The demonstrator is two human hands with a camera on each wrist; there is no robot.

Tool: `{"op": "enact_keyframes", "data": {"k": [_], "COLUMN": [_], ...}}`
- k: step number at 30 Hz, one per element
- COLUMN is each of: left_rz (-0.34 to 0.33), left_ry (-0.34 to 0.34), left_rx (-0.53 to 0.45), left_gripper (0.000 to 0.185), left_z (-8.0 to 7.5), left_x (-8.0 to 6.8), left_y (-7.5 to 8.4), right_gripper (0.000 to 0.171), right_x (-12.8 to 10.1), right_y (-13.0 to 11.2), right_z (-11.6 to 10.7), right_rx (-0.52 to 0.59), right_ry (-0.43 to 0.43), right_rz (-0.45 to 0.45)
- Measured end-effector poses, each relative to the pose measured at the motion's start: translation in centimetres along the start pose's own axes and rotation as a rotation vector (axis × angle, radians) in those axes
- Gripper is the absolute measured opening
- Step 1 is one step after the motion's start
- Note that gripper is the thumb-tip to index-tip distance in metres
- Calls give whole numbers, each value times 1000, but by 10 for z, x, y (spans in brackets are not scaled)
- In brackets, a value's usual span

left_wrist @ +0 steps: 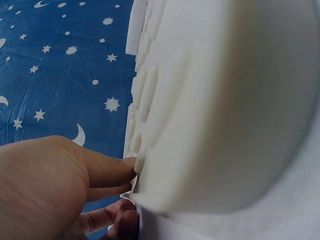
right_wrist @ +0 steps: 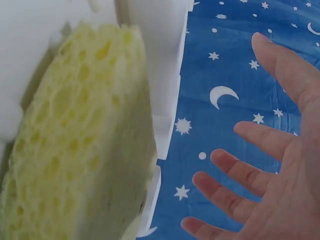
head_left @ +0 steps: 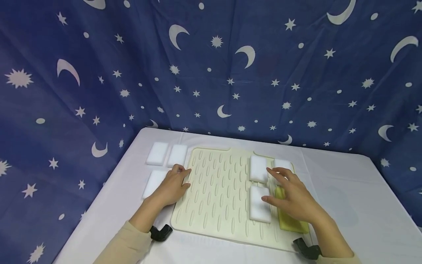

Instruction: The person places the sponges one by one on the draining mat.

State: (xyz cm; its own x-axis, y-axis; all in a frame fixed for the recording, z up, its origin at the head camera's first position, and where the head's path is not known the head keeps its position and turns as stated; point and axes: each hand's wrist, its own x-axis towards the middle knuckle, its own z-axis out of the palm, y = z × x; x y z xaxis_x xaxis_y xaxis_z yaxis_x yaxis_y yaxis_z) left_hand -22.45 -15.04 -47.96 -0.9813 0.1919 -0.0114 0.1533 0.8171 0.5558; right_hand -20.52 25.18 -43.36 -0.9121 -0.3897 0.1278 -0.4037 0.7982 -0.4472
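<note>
The yellow sponge (head_left: pixel 290 216) at lower right was hovered over by the spread right hand (head_left: pixel 295 200), while the mat's (head_left: pixel 214 194) edge was touched by the left hand (head_left: pixel 173 187), its grip relaxed.

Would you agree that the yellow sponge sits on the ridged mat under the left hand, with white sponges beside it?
Not quite: the yellow sponge lies under the right hand, not the left. The head view shows it on the ridged mat, white sponges beside it, while the left hand rests at the mat's other edge.

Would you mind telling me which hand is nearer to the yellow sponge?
Right. The right hand hovers directly over the yellow sponge on the mat's right side; the left hand rests at the mat's left edge, far from it.
</note>
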Motion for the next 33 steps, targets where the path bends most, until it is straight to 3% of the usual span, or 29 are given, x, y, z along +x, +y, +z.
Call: {"op": "enact_keyframes", "data": {"k": [21,33], "left_rz": [-5,11], "left_ry": [3,5], "left_rx": [1,0], "left_gripper": [54,53], "left_z": [1,0], "left_x": [0,-2], "left_y": [0,1], "right_gripper": [78,68], "right_x": [-8,-12], "right_y": [26,58], "right_z": [-28,-39], "right_rx": [100,119], "right_ry": [19,2], "right_rz": [50,130]}}
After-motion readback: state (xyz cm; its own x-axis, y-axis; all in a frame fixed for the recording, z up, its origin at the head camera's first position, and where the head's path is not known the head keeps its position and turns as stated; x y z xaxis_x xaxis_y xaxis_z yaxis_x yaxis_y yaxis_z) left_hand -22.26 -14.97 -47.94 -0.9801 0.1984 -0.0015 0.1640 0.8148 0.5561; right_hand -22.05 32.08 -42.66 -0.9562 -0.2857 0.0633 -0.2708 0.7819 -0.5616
